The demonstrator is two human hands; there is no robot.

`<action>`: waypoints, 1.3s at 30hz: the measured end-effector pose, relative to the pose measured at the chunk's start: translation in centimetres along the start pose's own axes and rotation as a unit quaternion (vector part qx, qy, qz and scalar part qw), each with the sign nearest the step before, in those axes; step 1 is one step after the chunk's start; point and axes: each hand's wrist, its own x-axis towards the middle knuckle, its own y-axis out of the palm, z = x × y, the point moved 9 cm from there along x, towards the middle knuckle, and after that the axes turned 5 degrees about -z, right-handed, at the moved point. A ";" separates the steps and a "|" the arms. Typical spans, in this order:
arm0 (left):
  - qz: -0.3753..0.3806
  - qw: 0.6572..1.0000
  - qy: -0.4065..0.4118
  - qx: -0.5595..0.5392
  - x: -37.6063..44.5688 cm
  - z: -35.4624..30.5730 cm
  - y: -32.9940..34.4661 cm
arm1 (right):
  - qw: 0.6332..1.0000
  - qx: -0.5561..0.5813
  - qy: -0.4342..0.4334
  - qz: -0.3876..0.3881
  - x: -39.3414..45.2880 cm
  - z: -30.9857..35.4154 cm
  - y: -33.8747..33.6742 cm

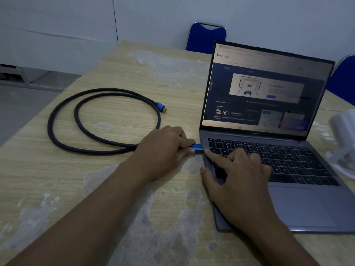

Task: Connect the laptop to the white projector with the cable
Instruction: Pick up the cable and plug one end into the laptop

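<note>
Dim, bluish room; laptop screen (265, 93) glows; edges soft, wide-angle bend

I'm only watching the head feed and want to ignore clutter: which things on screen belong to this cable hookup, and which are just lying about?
Part of the job:
- open grey laptop
- black braided cable
- blue plug pinched by the left hand at the laptop's side
- free blue plug
- right hand steadying the laptop
- white object at right, blurred, possibly the projector

Lying about:
- blue chairs

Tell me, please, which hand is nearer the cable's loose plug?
Left. The left hand grips the other plug below the loose plug; the right hand rests farther away on the laptop.
</note>
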 end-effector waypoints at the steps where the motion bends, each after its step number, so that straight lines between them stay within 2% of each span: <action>1: -0.005 1.000 -0.001 -0.001 -0.1 0.0 -0.1 | 1.000 0.003 0.000 0.001 0.0 0.0 0.0; 39: -0.010 0.999 0.016 0.045 -0.2 -0.9 0.0 | 1.000 0.009 0.000 0.004 -0.1 0.1 0.2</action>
